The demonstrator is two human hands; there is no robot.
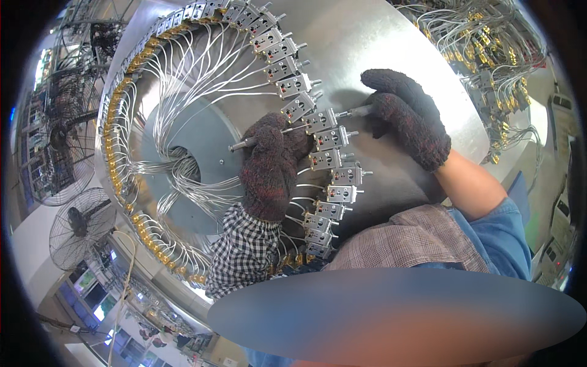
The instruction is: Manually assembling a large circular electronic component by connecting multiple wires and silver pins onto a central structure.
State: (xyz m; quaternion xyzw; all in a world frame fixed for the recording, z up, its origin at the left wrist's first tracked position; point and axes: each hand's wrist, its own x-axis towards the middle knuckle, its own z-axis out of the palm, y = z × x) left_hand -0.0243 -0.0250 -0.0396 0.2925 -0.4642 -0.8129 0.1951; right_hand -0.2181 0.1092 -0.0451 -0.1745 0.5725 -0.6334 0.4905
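Under the head camera, the left hand (268,165), covered in dark knit, is clamping its fingers around a small metal rod (243,144), whose thin tip is pointing right toward the inner end of one silver block (319,121). That block is sitting between the two hands, among similar blocks (295,85) that are lining the right side of a big ring (113,128). The right hand (413,119), gloved alike, is pinching a grey tube (362,111) that is lining up with the pin (341,114) on the block's outer end; whether the two are fully joining, I cannot tell. White wires (205,188) are running from the middle of the ring out to the blocks, some passing beneath the left wrist. Thick knit is probably dulling the feel, so if the rod is tilting, its tip could be skidding off and marring the block. Uneven pressure from the right could be bending the pin. Since the checked cuff (244,244) is hanging right over the wires, a careless pull could be snagging one and working it loose.
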